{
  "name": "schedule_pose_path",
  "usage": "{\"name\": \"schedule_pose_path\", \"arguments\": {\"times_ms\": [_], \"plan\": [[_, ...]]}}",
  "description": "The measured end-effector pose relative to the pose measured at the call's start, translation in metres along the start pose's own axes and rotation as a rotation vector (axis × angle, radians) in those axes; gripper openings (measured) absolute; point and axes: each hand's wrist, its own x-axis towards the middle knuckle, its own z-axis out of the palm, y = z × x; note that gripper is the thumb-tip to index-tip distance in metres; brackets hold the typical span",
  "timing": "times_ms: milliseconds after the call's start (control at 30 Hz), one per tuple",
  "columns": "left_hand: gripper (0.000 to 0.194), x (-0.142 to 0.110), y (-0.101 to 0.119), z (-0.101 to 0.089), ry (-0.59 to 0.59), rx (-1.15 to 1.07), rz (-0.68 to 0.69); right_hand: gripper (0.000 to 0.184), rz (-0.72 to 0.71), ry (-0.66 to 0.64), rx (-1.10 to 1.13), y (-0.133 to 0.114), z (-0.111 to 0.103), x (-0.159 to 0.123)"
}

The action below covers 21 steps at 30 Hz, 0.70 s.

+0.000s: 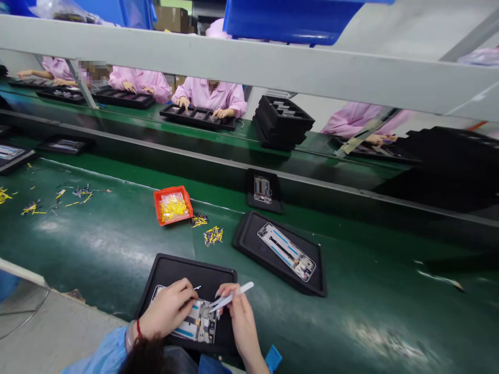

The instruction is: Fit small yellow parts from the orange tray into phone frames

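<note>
A black tray (175, 270) lies at the near edge of the green bench, with a phone frame (199, 324) in it. My left hand (168, 307) rests on the frame's left part, fingers pinched round a thin white stick. My right hand (238, 317) is closed on white tweezers (232, 296), whose tip points down at the frame's upper right corner.
A second black tray (249, 244) with a phone frame (286, 251) lies to the right. An orange box (172, 205) of yellow parts and loose yellow bits (212, 236) sit behind. A third tray (263, 190) is on the belt. People in pink work across; stacked trays (283, 122).
</note>
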Motion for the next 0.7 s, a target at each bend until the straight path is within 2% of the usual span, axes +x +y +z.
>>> {"name": "schedule_pose_path", "arguments": {"times_ms": [133, 267, 467, 700], "plan": [[0.018, 0.000, -0.001, 0.002, 0.001, 0.017, 0.014, 0.023, -0.103, -0.038, -0.065, 0.003, 0.001, -0.003], [0.019, 0.000, -0.001, 0.004, 0.000, 0.081, 0.018, 0.017, -0.162, -0.038, -0.172, 0.008, -0.005, -0.008], [0.019, 0.000, -0.002, 0.007, 0.038, 0.107, 0.058, 0.014, -0.237, 0.009, -0.305, 0.015, -0.008, -0.014], [0.021, -0.001, 0.000, 0.009, 0.026, 0.039, -0.011, 0.017, -0.235, 0.013, -0.351, 0.013, -0.007, -0.014]]}}
